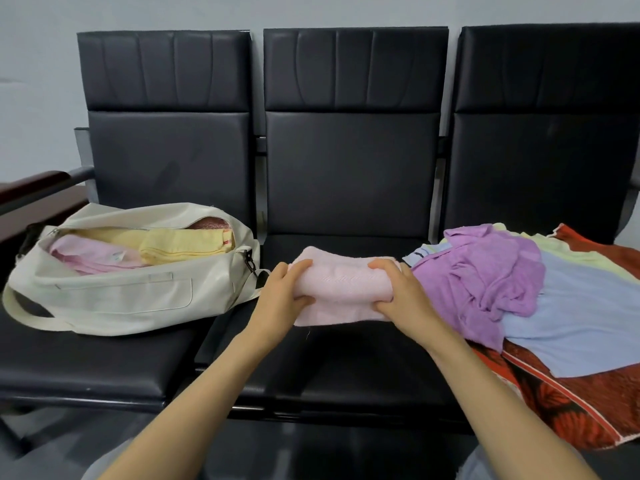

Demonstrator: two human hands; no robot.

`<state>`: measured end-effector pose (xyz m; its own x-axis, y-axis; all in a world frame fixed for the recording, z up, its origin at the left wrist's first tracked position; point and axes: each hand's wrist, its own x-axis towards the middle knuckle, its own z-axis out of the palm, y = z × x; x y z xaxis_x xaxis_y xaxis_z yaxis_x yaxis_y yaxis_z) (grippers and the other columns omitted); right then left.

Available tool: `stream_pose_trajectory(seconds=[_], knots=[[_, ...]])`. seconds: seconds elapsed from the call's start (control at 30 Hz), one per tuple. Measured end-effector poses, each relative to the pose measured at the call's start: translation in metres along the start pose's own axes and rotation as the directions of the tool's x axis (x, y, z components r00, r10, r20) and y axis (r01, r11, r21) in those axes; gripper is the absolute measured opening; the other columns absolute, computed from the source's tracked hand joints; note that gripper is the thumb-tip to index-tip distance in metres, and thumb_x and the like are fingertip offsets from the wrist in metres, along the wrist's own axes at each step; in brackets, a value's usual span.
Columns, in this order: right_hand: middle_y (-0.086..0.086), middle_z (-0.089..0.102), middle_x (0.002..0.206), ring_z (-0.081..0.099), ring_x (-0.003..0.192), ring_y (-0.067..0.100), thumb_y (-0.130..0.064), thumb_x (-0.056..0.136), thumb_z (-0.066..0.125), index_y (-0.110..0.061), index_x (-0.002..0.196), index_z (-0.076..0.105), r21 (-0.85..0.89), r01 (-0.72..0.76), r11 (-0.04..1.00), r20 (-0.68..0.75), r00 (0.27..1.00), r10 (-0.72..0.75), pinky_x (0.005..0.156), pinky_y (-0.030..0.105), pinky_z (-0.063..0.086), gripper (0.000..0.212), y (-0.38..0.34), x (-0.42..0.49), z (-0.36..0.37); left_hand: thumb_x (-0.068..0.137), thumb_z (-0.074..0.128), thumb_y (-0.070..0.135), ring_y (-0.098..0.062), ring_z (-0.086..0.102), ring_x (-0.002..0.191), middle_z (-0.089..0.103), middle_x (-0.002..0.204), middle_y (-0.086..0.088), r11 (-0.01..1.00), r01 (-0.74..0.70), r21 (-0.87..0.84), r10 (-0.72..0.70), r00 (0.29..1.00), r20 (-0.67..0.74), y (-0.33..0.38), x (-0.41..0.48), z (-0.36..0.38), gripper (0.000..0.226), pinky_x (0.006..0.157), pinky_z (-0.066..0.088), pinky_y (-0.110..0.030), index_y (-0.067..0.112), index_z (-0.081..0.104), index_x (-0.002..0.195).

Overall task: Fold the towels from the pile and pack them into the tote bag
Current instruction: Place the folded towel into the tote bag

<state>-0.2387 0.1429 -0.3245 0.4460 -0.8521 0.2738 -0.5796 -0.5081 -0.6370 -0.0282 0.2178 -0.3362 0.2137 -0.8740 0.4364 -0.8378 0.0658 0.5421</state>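
A folded pink towel (341,284) lies on the middle seat of a black bench. My left hand (282,292) grips its left end, thumb underneath and fingers curled over the top. My right hand (398,289) grips its right end the same way. A cream tote bag (114,299) lies open on the left seat, with folded pink and yellow towels (180,245) inside. The pile (519,289) on the right seat holds a crumpled purple towel, a light blue one, a pale yellow one and a red patterned one underneath.
The bench (349,174) has three black padded seats with tall backrests against a grey wall. A dark wooden armrest (34,183) juts out at the far left. The bag's strap (31,311) loops over the left seat's front.
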Motion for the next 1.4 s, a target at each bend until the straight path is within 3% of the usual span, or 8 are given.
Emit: stream_pose_trajectory(seconds=[0.13, 0.33, 0.43, 0.57, 0.8, 1.0, 1.13, 1.4], knots=[[0.002, 0.047, 0.123, 0.048, 0.113, 0.016, -0.011, 0.089, 0.063, -0.014, 0.133, 0.047, -0.129, -0.330, 0.935, -0.076, 0.944, 0.322, 0.089, 0.024, 0.039, 0.046, -0.004, 0.018, 0.008, 0.064, 0.081, 0.007, -0.017, 0.044, 0.074, 0.045, 0.081, -0.001, 0.956, -0.151, 0.252, 0.183, 0.977, -0.111, -0.004, -0.002, 0.002, 0.044, 0.054, 0.039, -0.030, 0.010, 0.065, 0.105], [0.009, 0.051, 0.118, 0.050, 0.105, 0.024, -0.014, 0.082, 0.068, -0.017, 0.115, 0.058, -0.108, -0.079, 0.991, -0.158, 0.986, 0.061, 0.086, 0.030, 0.041, 0.035, -0.003, 0.005, 0.001, 0.060, 0.073, 0.032, -0.021, 0.046, 0.101, 0.051, 0.104, -0.005, 0.946, -0.289, 0.150, 0.299, 0.953, -0.053, -0.014, 0.001, -0.010, 0.037, 0.071, 0.041, -0.021, 0.012, 0.052, 0.083], [0.008, 0.045, 0.127, 0.047, 0.108, 0.020, -0.013, 0.075, 0.077, -0.016, 0.116, 0.056, 0.077, -0.098, 0.992, -0.132, 0.985, 0.107, 0.088, 0.027, 0.040, 0.046, -0.001, 0.006, -0.005, 0.065, 0.068, 0.029, -0.008, 0.059, 0.086, 0.061, 0.090, 0.005, 0.936, -0.005, -0.353, 0.036, 0.996, 0.080, -0.009, -0.004, -0.025, 0.034, 0.066, 0.052, -0.025, 0.016, 0.047, 0.089], [-0.002, 0.054, 0.126, 0.053, 0.116, 0.016, -0.013, 0.084, 0.069, -0.022, 0.131, 0.046, 0.387, -0.167, 0.907, 0.067, 0.986, 0.153, 0.086, 0.024, 0.047, 0.053, 0.000, 0.006, -0.005, 0.087, 0.068, 0.022, 0.005, 0.060, 0.089, 0.059, 0.105, 0.009, 0.822, 0.201, -0.533, -0.134, 0.978, 0.163, -0.009, -0.004, -0.031, 0.036, 0.070, 0.052, -0.016, 0.020, 0.046, 0.116], [-0.011, 0.058, 0.090, 0.057, 0.080, 0.002, -0.028, 0.094, 0.059, -0.030, 0.123, 0.054, 0.150, -0.274, 0.950, 0.226, 0.945, 0.237, 0.084, 0.028, 0.051, 0.030, 0.016, 0.027, 0.026, 0.079, 0.076, 0.013, -0.003, 0.064, 0.098, 0.066, 0.107, 0.010, 0.867, 0.335, -0.369, -0.117, 0.857, 0.502, -0.029, 0.011, -0.053, 0.038, 0.081, 0.052, -0.018, 0.031, 0.057, 0.108], [-0.016, 0.055, 0.094, 0.053, 0.084, -0.006, -0.031, 0.097, 0.054, -0.036, 0.126, 0.044, 0.225, -0.143, 0.964, 0.255, 0.963, 0.083, 0.065, 0.011, 0.040, 0.032, -0.057, 0.074, 0.055, 0.083, 0.071, 0.014, -0.017, 0.060, 0.099, 0.064, 0.104, 0.003, 0.969, 0.227, -0.095, -0.218, 0.971, 0.102, -0.073, 0.037, -0.105, 0.032, 0.077, 0.043, -0.026, 0.017, 0.063, 0.114], [-0.001, 0.055, 0.113, 0.057, 0.099, 0.015, -0.025, 0.096, 0.054, -0.024, 0.132, 0.047, 0.270, 0.008, 0.963, 0.170, 0.984, -0.056, 0.079, 0.024, 0.043, 0.037, -0.122, 0.134, 0.092, 0.087, 0.066, 0.012, -0.020, 0.061, 0.093, 0.064, 0.093, -0.001, 0.955, 0.295, 0.011, -0.293, 0.952, -0.083, -0.110, 0.059, -0.160, 0.028, 0.067, 0.040, -0.025, 0.011, 0.062, 0.115], [-0.004, 0.050, 0.115, 0.054, 0.107, 0.018, -0.026, 0.095, 0.050, -0.024, 0.128, 0.047, 0.364, 0.087, 0.927, 0.211, 0.962, -0.173, 0.082, 0.025, 0.047, 0.033, -0.182, 0.188, 0.183, 0.086, 0.050, 0.008, -0.022, 0.062, 0.101, 0.067, 0.103, -0.006, 0.948, 0.306, -0.091, -0.317, 0.934, -0.167, -0.184, 0.056, -0.197, 0.024, 0.083, 0.052, -0.033, 0.011, 0.065, 0.104]])
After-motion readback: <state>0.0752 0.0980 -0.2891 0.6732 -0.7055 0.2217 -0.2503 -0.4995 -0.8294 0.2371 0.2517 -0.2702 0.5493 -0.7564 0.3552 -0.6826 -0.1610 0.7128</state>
